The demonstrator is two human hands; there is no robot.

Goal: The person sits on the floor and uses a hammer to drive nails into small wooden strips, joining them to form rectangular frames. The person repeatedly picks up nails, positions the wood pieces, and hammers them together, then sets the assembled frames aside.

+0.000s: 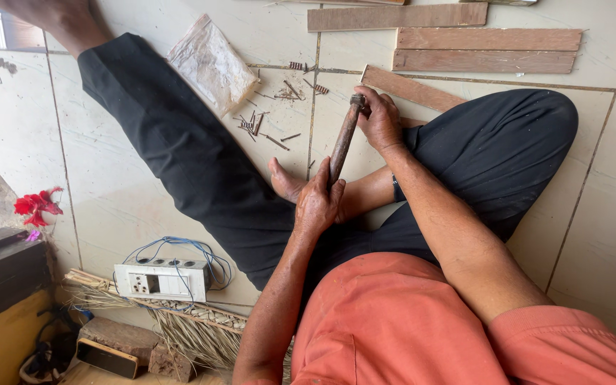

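I sit on a tiled floor with my legs in black trousers spread out. My left hand (319, 203) grips the lower end of a brown wooden handle of a hammer (344, 139), which points away from me. Its metal head (357, 100) rests near the end of a slanted wooden strip (411, 88). My right hand (381, 117) lies on that strip right beside the hammer head, fingers bent; whether it pinches a nail is hidden. Loose nails (262, 122) lie scattered on the tile to the left of the hammer.
Three longer wooden strips (486, 48) lie at the top. A clear plastic bag (210, 63) is beside the nails. A white switch box with blue wires (162, 278), a straw broom (187, 324) and wood blocks (119, 346) sit at lower left. Red flowers (36, 205) lie left.
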